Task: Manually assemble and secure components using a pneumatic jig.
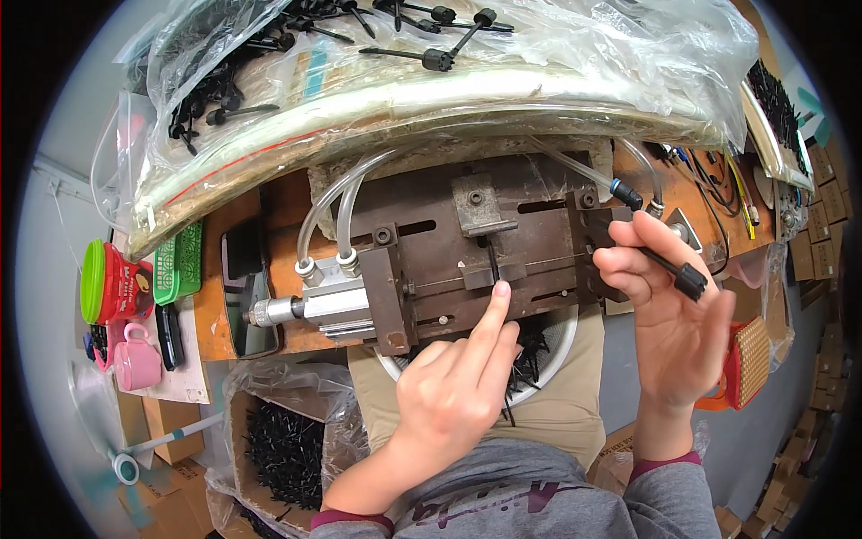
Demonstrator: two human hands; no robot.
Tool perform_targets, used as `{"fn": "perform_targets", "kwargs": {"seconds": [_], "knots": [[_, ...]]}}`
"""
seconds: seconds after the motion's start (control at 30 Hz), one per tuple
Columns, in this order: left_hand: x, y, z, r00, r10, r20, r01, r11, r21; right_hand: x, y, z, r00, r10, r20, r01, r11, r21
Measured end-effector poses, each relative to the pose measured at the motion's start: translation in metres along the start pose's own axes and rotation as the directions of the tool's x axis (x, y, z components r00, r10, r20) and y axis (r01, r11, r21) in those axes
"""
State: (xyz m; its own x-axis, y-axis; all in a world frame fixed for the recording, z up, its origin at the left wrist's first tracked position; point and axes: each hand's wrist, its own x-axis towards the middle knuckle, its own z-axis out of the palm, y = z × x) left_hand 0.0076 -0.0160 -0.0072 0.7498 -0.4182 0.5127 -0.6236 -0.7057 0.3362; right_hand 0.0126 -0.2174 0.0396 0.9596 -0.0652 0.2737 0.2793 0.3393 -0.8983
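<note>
My right hand (669, 332) is raised at the right of the fixture. It holds a black plastic stem piece (690, 280) with a notched, wider head; the thin stem runs back between the fingers. My left hand (458, 382) reaches in from below with its index finger stretched out and the other fingers partly bent. That fingertip touches the lower end of another thin black piece (493, 258), which lies in the small central holder of the dark metal fixture (440, 211). A thin wire or rod crosses the fixture near this piece. The left hand grips nothing.
A pneumatic cylinder (337, 310) with clear hoses sits at the fixture's left. Black pieces lie on a plastic-covered tray (431, 94) behind. A white basin (566, 346) rests at my lap, a lined box (283, 449) lower left. A phone (247, 278) and pink mug (137, 359) stand left.
</note>
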Motion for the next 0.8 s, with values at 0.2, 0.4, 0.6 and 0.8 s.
{"fn": "perform_targets", "kwargs": {"seconds": [0.2, 0.4, 0.6, 0.8], "knots": [[0.007, 0.0, -0.003, 0.998, -0.022, 0.056, 0.021, 1.0, 0.015, -0.007, 0.0, 0.006, 0.997, -0.069, 0.017, 0.07, 0.992, -0.104], [0.023, -0.006, -0.037, 0.988, -0.035, 0.15, 0.07, 0.969, -0.238, -0.014, 0.0, 0.005, 0.926, -0.107, 0.362, 0.354, 0.577, -0.736], [0.097, -0.054, -0.069, 0.939, 0.024, -0.342, -0.025, 1.0, 0.002, -0.024, 0.024, 0.01, 0.873, 0.009, 0.488, 0.451, 0.37, -0.813], [0.154, -0.109, -0.062, 0.959, 0.059, -0.276, 0.024, 0.957, 0.289, -0.018, 0.039, 0.024, 0.824, 0.029, 0.566, 0.555, 0.166, -0.815]]}}
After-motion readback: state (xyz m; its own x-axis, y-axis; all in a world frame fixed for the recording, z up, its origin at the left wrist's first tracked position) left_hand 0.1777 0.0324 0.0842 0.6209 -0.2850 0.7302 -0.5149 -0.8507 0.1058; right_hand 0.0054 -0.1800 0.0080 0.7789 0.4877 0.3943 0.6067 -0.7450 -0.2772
